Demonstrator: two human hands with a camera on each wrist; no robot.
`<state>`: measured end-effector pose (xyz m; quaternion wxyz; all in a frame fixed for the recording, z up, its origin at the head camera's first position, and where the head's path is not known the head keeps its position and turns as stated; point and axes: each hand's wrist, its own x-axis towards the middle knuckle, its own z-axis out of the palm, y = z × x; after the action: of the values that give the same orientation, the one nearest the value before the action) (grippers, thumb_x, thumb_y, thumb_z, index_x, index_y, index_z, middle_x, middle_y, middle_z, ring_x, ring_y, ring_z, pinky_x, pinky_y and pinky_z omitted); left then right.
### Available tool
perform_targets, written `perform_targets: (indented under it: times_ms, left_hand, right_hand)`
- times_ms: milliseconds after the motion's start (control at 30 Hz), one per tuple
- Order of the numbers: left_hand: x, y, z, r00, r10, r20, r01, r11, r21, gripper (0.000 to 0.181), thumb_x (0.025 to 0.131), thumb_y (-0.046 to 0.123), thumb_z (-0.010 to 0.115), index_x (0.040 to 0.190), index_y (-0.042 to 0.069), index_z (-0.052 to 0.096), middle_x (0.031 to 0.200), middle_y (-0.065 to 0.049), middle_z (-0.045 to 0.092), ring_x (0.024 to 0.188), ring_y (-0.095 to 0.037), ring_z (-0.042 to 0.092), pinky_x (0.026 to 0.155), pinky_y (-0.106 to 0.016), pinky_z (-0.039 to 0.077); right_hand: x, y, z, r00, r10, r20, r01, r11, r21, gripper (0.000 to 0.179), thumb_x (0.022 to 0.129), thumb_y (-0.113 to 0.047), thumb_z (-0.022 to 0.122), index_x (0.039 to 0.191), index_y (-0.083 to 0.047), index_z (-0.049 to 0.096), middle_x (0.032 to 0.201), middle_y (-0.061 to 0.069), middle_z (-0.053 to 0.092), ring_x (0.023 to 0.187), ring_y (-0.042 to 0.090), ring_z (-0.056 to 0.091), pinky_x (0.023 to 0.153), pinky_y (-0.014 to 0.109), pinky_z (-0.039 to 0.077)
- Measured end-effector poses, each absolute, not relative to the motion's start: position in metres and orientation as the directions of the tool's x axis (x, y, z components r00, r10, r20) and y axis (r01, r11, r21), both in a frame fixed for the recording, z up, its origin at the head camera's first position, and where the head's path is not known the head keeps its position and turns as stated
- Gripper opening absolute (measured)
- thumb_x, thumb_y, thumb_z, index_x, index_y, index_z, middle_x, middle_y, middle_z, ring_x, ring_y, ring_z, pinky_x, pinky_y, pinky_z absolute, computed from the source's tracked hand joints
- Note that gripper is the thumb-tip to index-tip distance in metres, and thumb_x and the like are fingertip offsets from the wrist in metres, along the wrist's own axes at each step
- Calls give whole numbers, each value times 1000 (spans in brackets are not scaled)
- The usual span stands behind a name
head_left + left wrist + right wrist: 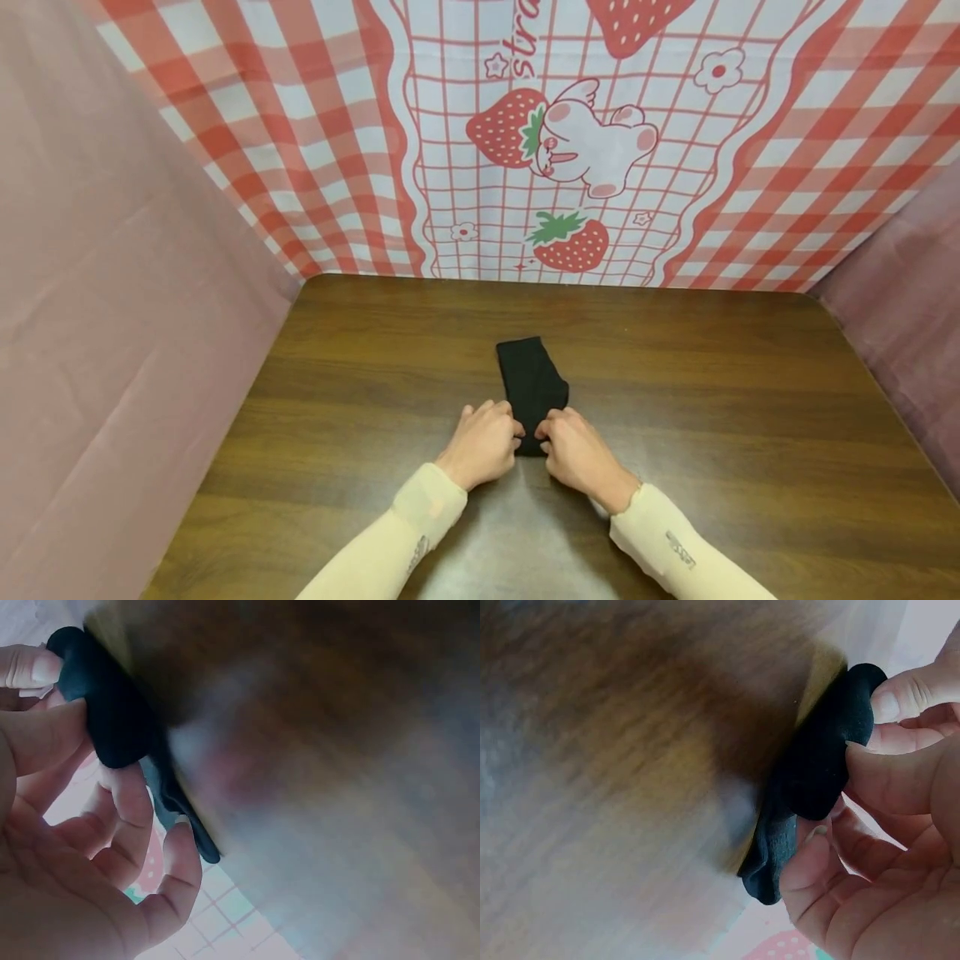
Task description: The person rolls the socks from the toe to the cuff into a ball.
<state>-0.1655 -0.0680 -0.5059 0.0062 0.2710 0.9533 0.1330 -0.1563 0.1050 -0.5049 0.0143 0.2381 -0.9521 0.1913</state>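
The left hand (480, 444) and right hand (581, 452) pinch the near end of a soft, flattened black cloth (529, 375). Beneath the cloth lies a wood-grained table (360, 358).

My sleeves (363, 550), pale cream-yellow and long, reach wrists in soft, bunched cuffs (630, 521). Left cuff (429, 500) carries faint tinted patch (433, 505). Small grey print (418, 552) marks left forearm; similar right print (680, 550) marks other, details too small to read. White sliver (600, 508), nature unclear, shows under right cuff. My left hand (483, 442), right hand (581, 450) bare.
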Motion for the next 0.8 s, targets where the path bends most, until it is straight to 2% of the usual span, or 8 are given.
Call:
perform_targets:
  times_ms: [300, 400, 800]
  left_hand:
    - [-167, -71, -510, -870, 481, 108, 489, 811, 321, 2, 87, 19, 75, 88, 20, 74, 87, 9, 66, 78, -12, 53, 68, -32, 33]
    - [-167, -71, -511, -873, 471, 125, 484, 811, 329, 8, 85, 19, 77, 82, 22, 71, 82, 11, 65, 75, -12, 51, 67, -32, 32]
    - [-165, -67, -511, -881, 450, 147, 473, 818, 327, 9, 83, 14, 72, 77, 20, 72, 79, 8, 60, 75, -14, 54, 64, -31, 34]
  right_hand:
    - [-156, 104, -506, -893, -429, 133, -446, 815, -369, 12, 75, 10, 70, 79, -1, 72, 76, 3, 59, 75, 26, 59, 70, 41, 52]
    - [-155, 104, -507, -893, -427, 143, -448, 814, -370, 11, 74, 10, 71, 78, -1, 72, 74, 2, 58, 75, 26, 60, 69, 42, 52]
    - [-155, 105, -508, -905, -401, 144, -426, 842, -331, 9, 77, 4, 74, 83, -3, 75, 74, 3, 58, 73, 28, 63, 66, 47, 52]
